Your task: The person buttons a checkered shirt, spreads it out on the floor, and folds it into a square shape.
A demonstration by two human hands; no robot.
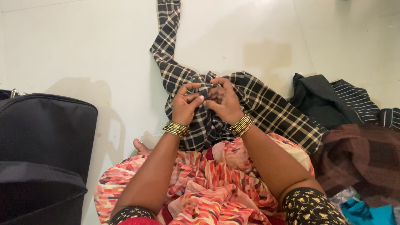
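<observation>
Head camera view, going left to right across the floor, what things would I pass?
Black suitcase → left hand → right hand, both gripping the black checked shirt → dark striped garment.

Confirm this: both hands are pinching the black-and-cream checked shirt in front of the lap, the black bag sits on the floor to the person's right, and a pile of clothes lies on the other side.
One detail is wrong. The head view shows the black bag on the person's left, not right. The rest holds: the left hand and right hand both pinch the checked shirt in front of the lap, and the pile of clothes lies on the opposite side, the right.
</observation>
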